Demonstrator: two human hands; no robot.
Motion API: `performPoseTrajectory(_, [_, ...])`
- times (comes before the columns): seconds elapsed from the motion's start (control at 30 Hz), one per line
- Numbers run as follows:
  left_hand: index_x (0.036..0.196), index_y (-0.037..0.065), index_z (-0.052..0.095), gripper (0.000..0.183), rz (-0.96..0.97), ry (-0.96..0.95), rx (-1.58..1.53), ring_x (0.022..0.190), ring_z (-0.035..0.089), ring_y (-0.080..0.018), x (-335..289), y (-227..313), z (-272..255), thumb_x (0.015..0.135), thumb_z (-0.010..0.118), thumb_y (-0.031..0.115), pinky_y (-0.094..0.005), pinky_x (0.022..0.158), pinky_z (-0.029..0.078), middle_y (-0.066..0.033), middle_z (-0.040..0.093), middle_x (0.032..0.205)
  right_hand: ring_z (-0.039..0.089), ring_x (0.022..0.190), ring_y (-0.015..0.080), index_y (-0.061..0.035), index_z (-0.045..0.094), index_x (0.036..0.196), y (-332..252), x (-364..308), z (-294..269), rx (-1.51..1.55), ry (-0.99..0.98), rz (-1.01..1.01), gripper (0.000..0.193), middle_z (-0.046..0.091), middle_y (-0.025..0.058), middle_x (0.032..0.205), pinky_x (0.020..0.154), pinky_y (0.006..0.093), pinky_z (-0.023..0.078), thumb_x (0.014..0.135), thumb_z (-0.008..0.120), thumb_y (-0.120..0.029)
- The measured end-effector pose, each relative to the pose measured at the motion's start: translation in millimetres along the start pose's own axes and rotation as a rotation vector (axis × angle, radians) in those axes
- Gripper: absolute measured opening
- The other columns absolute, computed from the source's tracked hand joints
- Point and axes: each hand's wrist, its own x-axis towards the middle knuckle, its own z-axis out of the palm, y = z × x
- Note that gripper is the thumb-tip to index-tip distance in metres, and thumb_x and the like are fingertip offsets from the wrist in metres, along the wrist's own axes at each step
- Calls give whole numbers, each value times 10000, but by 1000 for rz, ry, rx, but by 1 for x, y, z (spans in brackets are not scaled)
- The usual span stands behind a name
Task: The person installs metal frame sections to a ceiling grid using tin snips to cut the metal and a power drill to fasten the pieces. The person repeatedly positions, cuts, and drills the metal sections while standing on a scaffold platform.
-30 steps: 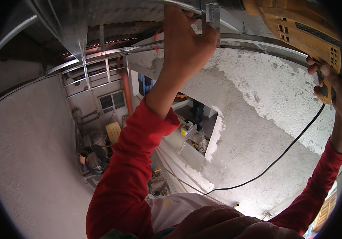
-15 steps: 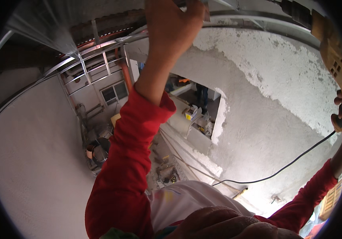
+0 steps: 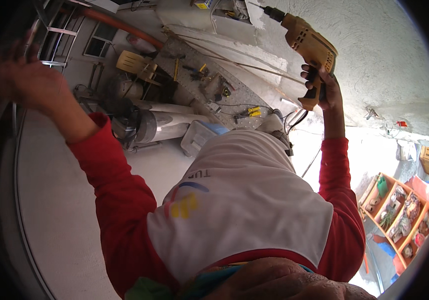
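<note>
Right hand point(image 3: 331, 91) grasps yellow drill point(image 3: 310, 42) at 1 o'clock, bit point(image 3: 257, 5) toward 10; left hand point(image 3: 33, 82) blurred at 10 near metal frame point(image 3: 63, 31), can't tell if grasping.

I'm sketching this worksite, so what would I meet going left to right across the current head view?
Blurred left hand, window, pale yellow chair, clear plastic bin, yellow-brown drill gripped in the right hand, compartmented wooden shelf.
</note>
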Motion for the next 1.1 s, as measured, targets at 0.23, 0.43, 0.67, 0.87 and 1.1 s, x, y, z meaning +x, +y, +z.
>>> performPoseTrajectory(0.23, [1345, 124, 542, 578, -1773, -492, -55, 1121, 658, -168, -411, -142, 32, 944, 738, 491, -309, 854, 478, -46, 662, 1208, 707, 929, 227, 38, 549, 1337, 157, 96, -59, -124, -39, 571, 488, 702, 160, 1093, 719, 347, 539, 994, 699, -275])
performPoseTrajectory(0.43, [1451, 114, 447, 779, -2237, 203, -598, 1266, 568, -262, -624, -210, 103, 912, 710, 611, -454, 1002, 508, -103, 555, 1336, 762, 850, 237, 24, 576, 1286, 282, 189, -88, -359, -308, 924, 444, 743, 169, 1020, 608, 315, 562, 956, 752, -215])
performPoseTrajectory(0.67, [1419, 192, 492, 659, -2122, 1022, -509, 1309, 522, -214, -833, -296, 107, 925, 707, 571, -478, 1081, 444, -28, 578, 1341, 760, 885, 229, -2, 604, 1264, 471, 286, -159, -630, -526, 1242, 490, 739, 127, 1027, 659, 307, 593, 923, 783, -305])
performPoseTrajectory(0.87, [1369, 172, 543, 534, -1994, 1419, -172, 1178, 608, -221, -1016, -353, 19, 977, 669, 513, -439, 980, 541, -58, 610, 1288, 710, 886, 280, -61, 659, 1196, 646, 256, -214, -1529, -713, -146, 475, 716, 96, 1001, 787, 396, 574, 867, 805, -370])
performPoseTrajectory(1.1, [1433, 201, 426, 644, -1892, 1458, 231, 1279, 535, -232, -1130, -322, -114, 932, 759, 432, -452, 1028, 535, -73, 503, 1400, 709, 1019, 379, -24, 632, 1165, 842, 144, -298, -1476, -1648, 568, 280, 722, 200, 1043, 883, 495, 567, 981, 633, -235])
